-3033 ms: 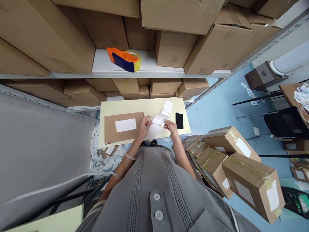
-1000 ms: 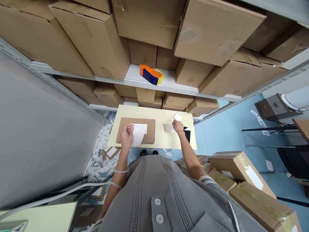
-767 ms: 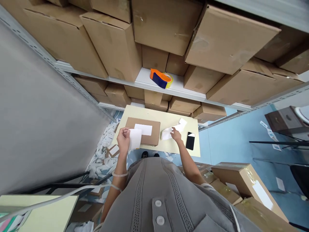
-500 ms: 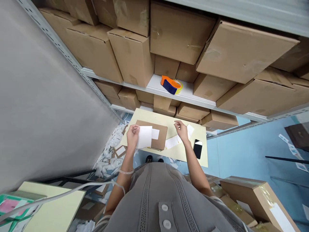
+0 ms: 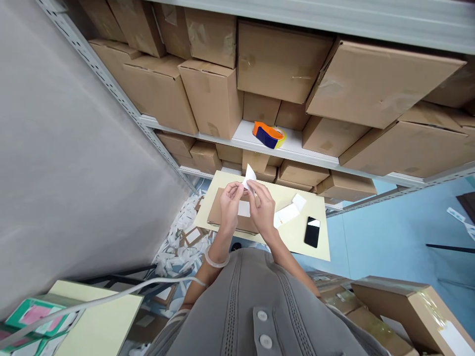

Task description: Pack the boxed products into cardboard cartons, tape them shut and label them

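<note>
A white paper label [image 5: 250, 174] is held up between my two hands, curled, above a flat cardboard box [image 5: 215, 213]. My left hand [image 5: 229, 203] pinches its lower left edge with closed fingers. On the other side, my right hand [image 5: 262, 205] has its fingers closed on the same label. A white rectangle [image 5: 244, 208] lies on the top of the box, partly showing between my hands. To the right of my right hand, a strip of white labels [image 5: 287, 214] rests on the pale yellow table [image 5: 265, 241].
A black phone [image 5: 312, 232] lies at the table's right. An orange and blue tape dispenser [image 5: 267, 135] sits on the shelf [image 5: 243, 132] among cardboard boxes [image 5: 285, 59]. Paper scraps [image 5: 180, 222] cover the floor at left; more boxes [image 5: 404, 306] stand at lower right.
My right hand has moved left from above the label strip to the label. My left hand has shifted right, raising the label, which now curls upright instead of hanging flat over the box.
</note>
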The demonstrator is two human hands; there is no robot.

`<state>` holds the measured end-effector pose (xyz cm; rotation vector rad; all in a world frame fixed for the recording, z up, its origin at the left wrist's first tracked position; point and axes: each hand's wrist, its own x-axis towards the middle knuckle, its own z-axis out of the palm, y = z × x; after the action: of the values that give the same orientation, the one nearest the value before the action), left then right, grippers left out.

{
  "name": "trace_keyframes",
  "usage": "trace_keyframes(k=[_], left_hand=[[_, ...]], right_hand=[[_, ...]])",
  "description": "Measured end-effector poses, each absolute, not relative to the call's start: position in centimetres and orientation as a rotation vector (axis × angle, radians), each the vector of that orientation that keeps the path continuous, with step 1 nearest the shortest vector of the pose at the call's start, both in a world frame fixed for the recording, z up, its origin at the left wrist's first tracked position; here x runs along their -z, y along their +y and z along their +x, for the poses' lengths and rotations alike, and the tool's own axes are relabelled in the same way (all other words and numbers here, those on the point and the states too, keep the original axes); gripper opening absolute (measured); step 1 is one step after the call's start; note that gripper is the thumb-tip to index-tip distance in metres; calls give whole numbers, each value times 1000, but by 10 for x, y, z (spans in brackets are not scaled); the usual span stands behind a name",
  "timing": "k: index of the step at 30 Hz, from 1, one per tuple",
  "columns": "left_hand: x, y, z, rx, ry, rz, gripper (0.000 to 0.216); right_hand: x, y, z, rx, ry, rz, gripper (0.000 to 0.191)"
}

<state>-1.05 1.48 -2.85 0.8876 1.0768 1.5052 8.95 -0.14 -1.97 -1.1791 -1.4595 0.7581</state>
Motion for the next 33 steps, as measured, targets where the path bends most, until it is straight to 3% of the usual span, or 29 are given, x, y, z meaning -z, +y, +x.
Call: trace_keyframes(k=[8,33], left_hand=[[24,10,-14,-1430,834,585,21],[33,-8,-48,-1564,1024,954,22]], right_hand=[[17,-1,90,-421,-1581,-1160,29],[9,12,68,-484,-1651,-1151,21]])
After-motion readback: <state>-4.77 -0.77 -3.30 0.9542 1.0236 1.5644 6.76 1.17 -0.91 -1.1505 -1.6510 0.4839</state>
